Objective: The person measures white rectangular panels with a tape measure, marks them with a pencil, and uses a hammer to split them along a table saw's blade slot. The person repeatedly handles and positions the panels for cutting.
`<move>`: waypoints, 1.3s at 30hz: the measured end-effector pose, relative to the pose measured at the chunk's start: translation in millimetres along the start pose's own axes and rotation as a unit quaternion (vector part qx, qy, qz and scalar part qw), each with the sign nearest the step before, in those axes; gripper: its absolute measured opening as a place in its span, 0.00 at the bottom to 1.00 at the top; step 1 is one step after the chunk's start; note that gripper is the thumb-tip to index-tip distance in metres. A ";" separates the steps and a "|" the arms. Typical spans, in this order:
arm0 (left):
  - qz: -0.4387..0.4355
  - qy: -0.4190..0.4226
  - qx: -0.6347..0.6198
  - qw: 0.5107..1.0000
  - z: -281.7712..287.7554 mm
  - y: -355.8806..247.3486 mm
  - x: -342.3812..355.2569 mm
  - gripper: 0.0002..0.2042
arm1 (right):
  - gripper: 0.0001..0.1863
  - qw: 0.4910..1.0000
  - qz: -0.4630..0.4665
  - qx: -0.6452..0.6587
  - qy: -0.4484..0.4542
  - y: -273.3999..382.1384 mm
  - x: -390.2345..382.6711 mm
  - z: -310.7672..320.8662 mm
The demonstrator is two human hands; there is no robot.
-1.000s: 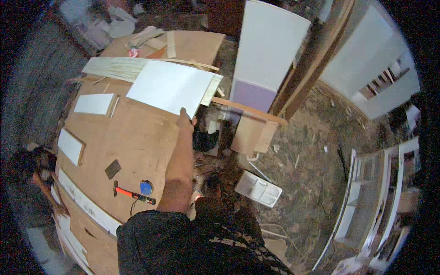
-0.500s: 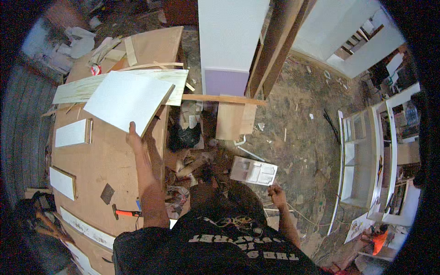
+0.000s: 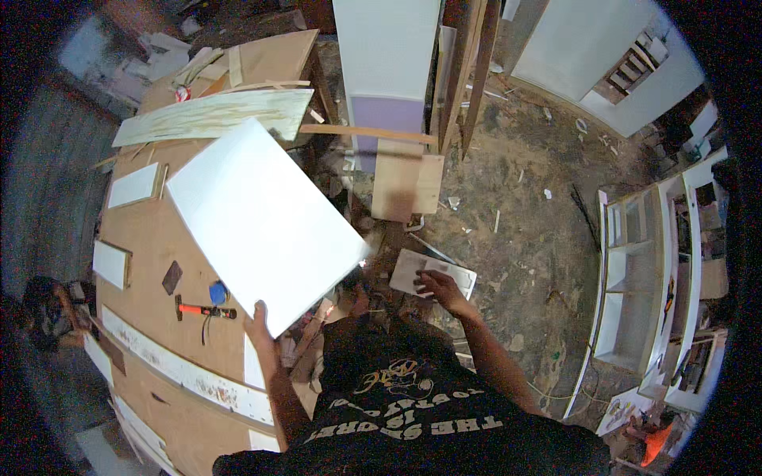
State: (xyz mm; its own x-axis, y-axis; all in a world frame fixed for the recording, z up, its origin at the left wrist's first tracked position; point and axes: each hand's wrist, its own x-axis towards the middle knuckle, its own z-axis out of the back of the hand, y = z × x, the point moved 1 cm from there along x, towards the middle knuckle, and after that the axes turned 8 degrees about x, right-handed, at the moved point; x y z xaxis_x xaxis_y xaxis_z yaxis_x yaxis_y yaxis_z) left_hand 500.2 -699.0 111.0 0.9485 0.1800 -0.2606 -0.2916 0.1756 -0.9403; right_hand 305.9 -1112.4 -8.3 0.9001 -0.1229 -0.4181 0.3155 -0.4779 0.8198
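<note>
A large white panel [image 3: 266, 226] is held at a tilt above the workbench edge. My left hand [image 3: 259, 324] grips its lower left edge, thumb on the white face and the other fingers hidden behind it. Out to the right, my right hand [image 3: 444, 292] has its fingers apart, with nothing in them that I can see. It appears in front of a white rectangular piece [image 3: 405, 274] low by the floor; whether they touch I cannot tell. On the workbench [image 3: 151, 246], close to my left hand, are a hammer [image 3: 205, 310] with an orange-and-black handle and a blue round object [image 3: 218, 292].
Smaller white boards [image 3: 133, 186] and a long streaked board [image 3: 214, 115] lie on the bench. A wooden strip [image 3: 369, 133] juts out past its edge. Tall panels [image 3: 389, 55] stand ahead. A white shelf frame [image 3: 623, 270] is at right. Scraps litter the floor [image 3: 516, 230].
My left hand has brought the white panel nearer and to the right, off the streaked board. My right hand has moved up and left, in front of the low white piece.
</note>
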 end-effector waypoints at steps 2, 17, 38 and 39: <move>0.096 0.024 -0.017 0.995 -1.4 20.6 -77.3 0.24 | 0.32 1.000 -0.023 0.014 0.004 8.2 -0.2 -9.1; -0.045 0.106 0.035 0.993 4.5 34.7 -282.9 0.20 | 0.21 0.938 0.010 -0.344 -0.044 -33.5 -37.2 -29.1; -0.010 -0.529 0.065 0.846 359.7 224.2 -450.7 0.19 | 0.21 0.852 0.196 -0.312 0.373 -205.1 -233.1 -456.6; -0.036 -0.553 0.071 0.829 374.7 232.1 -452.2 0.19 | 0.21 0.855 0.174 -0.322 0.368 -223.3 -231.5 -467.0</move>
State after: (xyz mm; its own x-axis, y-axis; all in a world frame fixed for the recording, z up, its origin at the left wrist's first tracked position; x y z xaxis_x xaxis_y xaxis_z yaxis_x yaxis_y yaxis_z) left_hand -42.7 -377.0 92.6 0.2927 0.9284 0.2289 -0.3261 0.3219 -0.8888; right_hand 167.4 -571.0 88.2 0.8439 0.5331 0.0595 -0.1224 0.0833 0.9890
